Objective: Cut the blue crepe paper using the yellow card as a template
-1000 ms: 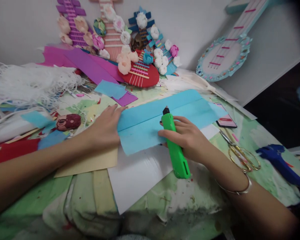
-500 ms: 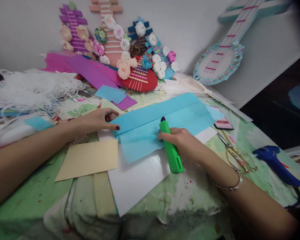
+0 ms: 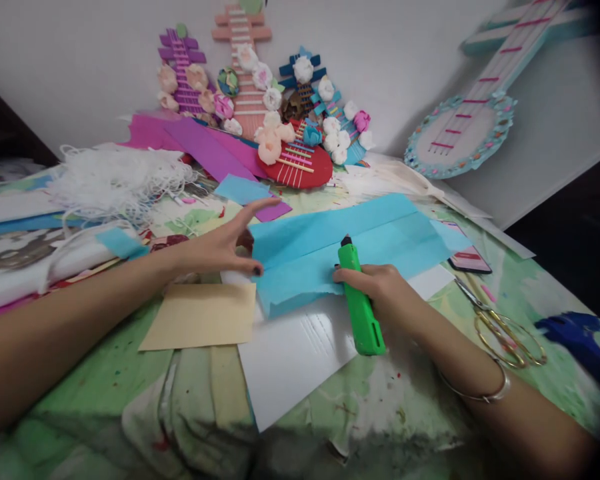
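A sheet of light-blue crepe-like paper (image 3: 330, 230) lies creased across the work surface, over a white glossy board (image 3: 290, 363). At its left edge my left hand (image 3: 223, 248) is spread, thumb and fingers apart, with nothing between them. My right hand (image 3: 387, 290) is wrapped round a green box cutter (image 3: 359, 300), its dark tip pointing away from me above the paper. The right fingertips are at the paper's near part; whether they touch it I cannot tell. A tan card (image 3: 205, 317) lies just below my left hand.
Gold-handled scissors (image 3: 505, 333), a phone (image 3: 470, 257) and a blue glue gun (image 3: 580, 340) lie to the right. White cords (image 3: 125, 177) are heaped at the left. Decorated paper instruments (image 3: 250, 100) lean on the wall; purple sheets (image 3: 215, 147) lie before them.
My left hand has let go of the blue paper's left edge and its fingers have spread. The paper's near flap lies differently. The whole view has shifted.
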Tool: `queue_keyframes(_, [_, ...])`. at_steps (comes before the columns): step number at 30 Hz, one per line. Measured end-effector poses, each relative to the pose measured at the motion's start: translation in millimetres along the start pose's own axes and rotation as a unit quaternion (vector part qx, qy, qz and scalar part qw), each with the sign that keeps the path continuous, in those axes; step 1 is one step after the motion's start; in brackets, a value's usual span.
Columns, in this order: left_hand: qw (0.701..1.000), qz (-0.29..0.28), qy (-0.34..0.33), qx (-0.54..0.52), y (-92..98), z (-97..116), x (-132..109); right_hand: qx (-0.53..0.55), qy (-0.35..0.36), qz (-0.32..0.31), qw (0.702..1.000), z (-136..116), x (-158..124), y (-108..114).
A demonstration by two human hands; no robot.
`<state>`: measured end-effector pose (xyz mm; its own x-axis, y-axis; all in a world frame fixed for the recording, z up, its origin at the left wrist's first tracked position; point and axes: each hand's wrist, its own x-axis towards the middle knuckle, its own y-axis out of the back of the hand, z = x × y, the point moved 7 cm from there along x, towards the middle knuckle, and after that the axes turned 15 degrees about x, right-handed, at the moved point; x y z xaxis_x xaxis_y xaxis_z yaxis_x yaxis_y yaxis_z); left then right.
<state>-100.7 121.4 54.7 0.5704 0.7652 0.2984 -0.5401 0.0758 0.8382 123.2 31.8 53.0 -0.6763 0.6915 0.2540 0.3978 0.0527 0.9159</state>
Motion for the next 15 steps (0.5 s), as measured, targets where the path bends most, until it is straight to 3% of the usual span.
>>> queue_keyframes(3, [0.979, -0.161, -0.127, 0.012, -9.0, 19.5, -8.6, -0.004, 0.008, 0.044, 0.999, 1.4, -2.1, 4.1])
queue_keyframes(6, [0.952, -0.232, -0.191, 0.051, -12.5, 32.5, -18.8, -0.002, 0.002, 0.088, 0.996, 4.9, -4.7, 6.6])
queue_keyframes(9, [0.962, -0.198, -0.178, 0.062, -14.0, 42.6, -21.4, 0.007, -0.016, 0.142, 0.990, 9.4, -7.9, 9.8])
queue_keyframes(15, [0.994, -0.049, -0.015, 0.097, -12.3, 45.1, -20.0, 0.012, -0.024, 0.215, 0.976, 9.0, -12.5, 15.7])
